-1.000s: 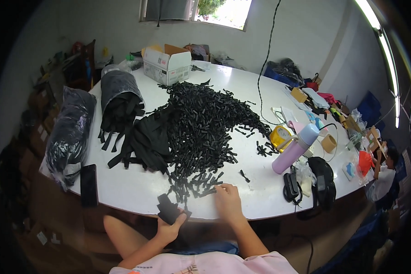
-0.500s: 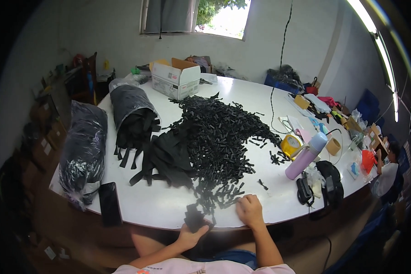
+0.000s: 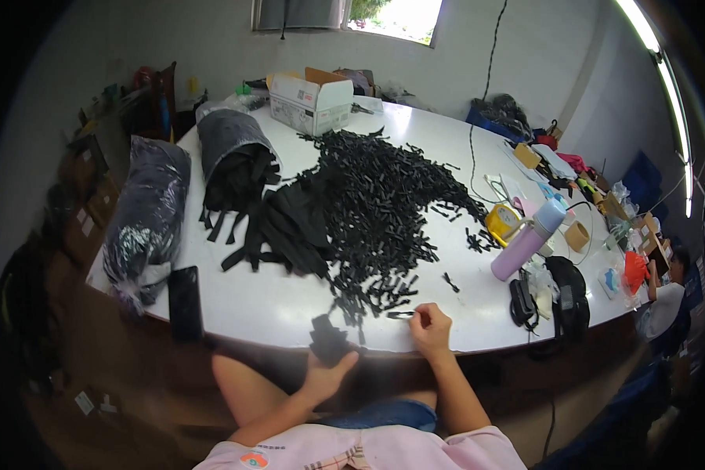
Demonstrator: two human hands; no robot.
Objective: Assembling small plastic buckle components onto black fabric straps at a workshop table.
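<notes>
My left hand (image 3: 330,377) is closed around a fanned bundle of flat black strap pieces (image 3: 327,338) at the table's front edge; the bundle is a little blurred. Just to the right, my right hand (image 3: 431,332) has its fingers pinched, with a small narrow black piece (image 3: 401,315) sticking out at their left side. Beyond both hands spreads a large pile of small black pieces (image 3: 384,204). Longer black fabric straps (image 3: 290,227) lie against the pile's left side. One loose black piece (image 3: 450,282) rests apart, above my right hand.
At left are a full plastic bag (image 3: 150,211), an opened bag (image 3: 239,137) of black straps and a phone (image 3: 186,304). A carton (image 3: 309,106) stands behind. Rightward are yellow tape (image 3: 503,223), a lilac bottle (image 3: 529,243) and a black pouch (image 3: 565,298). Another person (image 3: 666,301) sits far right.
The view has tilted down, so the table sits higher. A small black piece now shows at my right fingertips, where none was visible before. My left hand still grips its bundle.
</notes>
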